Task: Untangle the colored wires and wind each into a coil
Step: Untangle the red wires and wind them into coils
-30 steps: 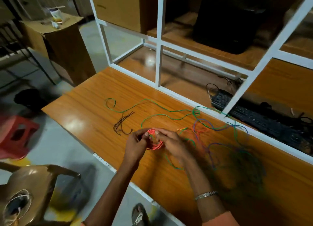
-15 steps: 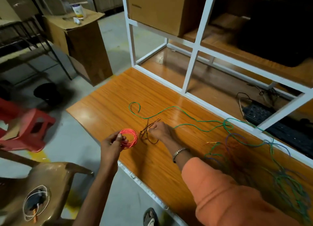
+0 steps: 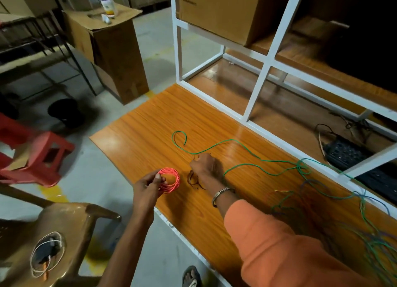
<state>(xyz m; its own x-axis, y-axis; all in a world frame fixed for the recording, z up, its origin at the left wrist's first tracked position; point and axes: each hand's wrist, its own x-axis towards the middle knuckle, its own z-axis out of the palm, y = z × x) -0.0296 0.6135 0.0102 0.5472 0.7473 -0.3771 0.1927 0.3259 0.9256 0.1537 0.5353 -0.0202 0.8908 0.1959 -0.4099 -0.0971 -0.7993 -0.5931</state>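
- Since the earlier frame the right hand [image 3: 204,165] has been clenched on the brown ties [image 3: 193,179] on the counter [image 3: 150,132].
- The orange coil [image 3: 169,180] is pinched by the left hand [image 3: 150,184] (over the counter's edge); it could spring loose if that pinch slackens.

coils: 1 orange coil [image 3: 169,180] | stools: 1 red stool [image 3: 40,157] | chairs: 1 brown chair [image 3: 64,233] | cardboard boxes: 2

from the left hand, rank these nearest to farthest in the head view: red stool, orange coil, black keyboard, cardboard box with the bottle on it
1. orange coil: pinched in the left hand itself.
2. red stool: on the floor, off to the left.
3. cardboard box: on the floor, far back left.
4. black keyboard: far right, behind the white frame.

The box and keyboard are close to call.
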